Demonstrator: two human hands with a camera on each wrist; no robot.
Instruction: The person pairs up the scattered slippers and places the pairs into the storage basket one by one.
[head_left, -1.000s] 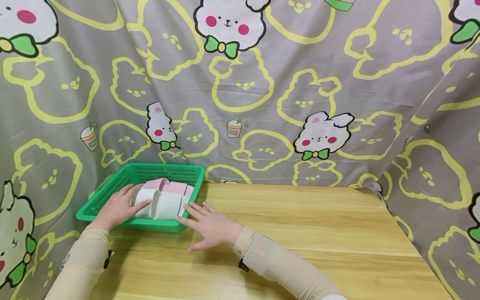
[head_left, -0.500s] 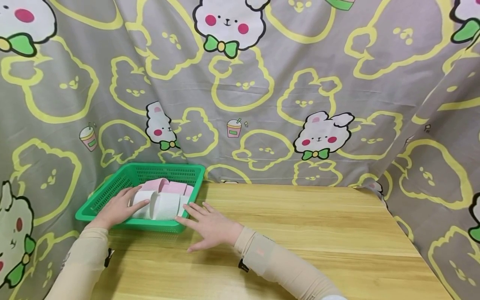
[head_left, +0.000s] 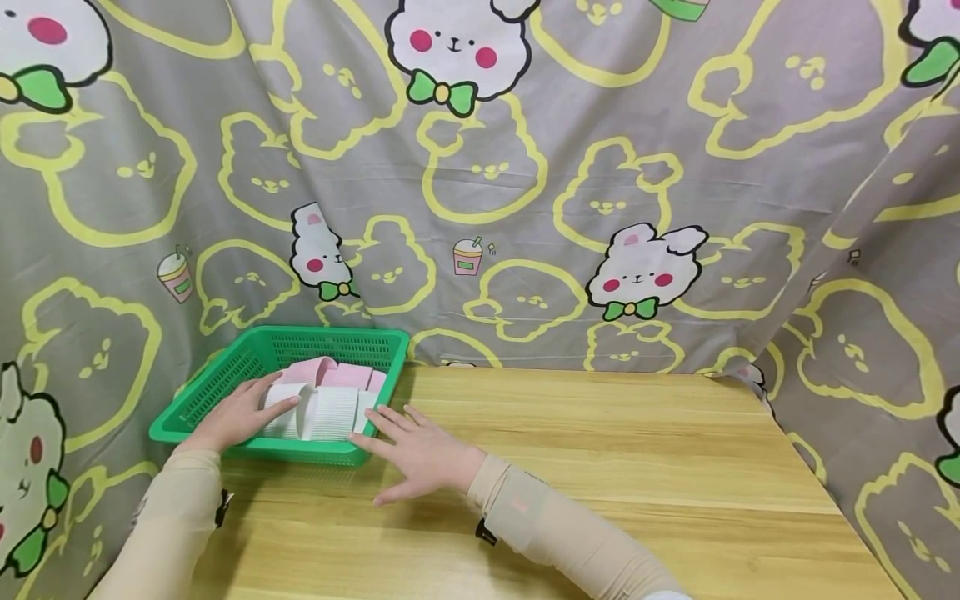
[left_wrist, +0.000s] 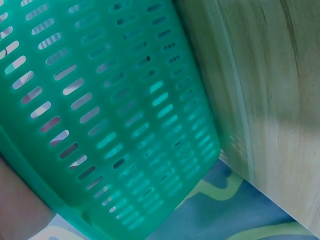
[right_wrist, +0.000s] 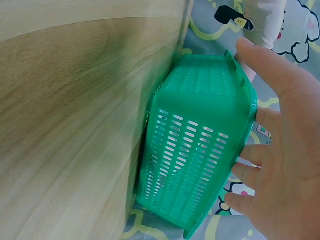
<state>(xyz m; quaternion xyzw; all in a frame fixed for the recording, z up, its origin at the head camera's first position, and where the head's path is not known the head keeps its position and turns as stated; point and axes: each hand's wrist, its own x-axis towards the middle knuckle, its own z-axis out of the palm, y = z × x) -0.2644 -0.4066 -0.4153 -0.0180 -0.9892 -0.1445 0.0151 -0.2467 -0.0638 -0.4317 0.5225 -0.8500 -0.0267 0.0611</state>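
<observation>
In the head view a green perforated basket (head_left: 191, 433) stands at the table's back left. Inside, a pair of white slippers with ribbed bands (head_left: 336, 412) lies in front of a pair of pink slippers (head_left: 348, 377). My left hand (head_left: 232, 417) reaches over the basket's front left rim, its fingers and thumb at the left white slipper. At the front right corner, my right hand (head_left: 423, 454) is spread wide, fingertips at the rim and thumb pointing toward me. The right wrist view shows the right hand (right_wrist: 290, 150) beside the basket with nothing in its grasp.
The wood-grain table (head_left: 600, 467) extends to the right of the basket. A grey curtain with cartoon prints (head_left: 510, 183) hangs behind and along both sides, close to the basket's back and left.
The white slippers have sunk slightly lower in the basket, and the left hand has shifted a little left and down. The right hand stays almost still.
</observation>
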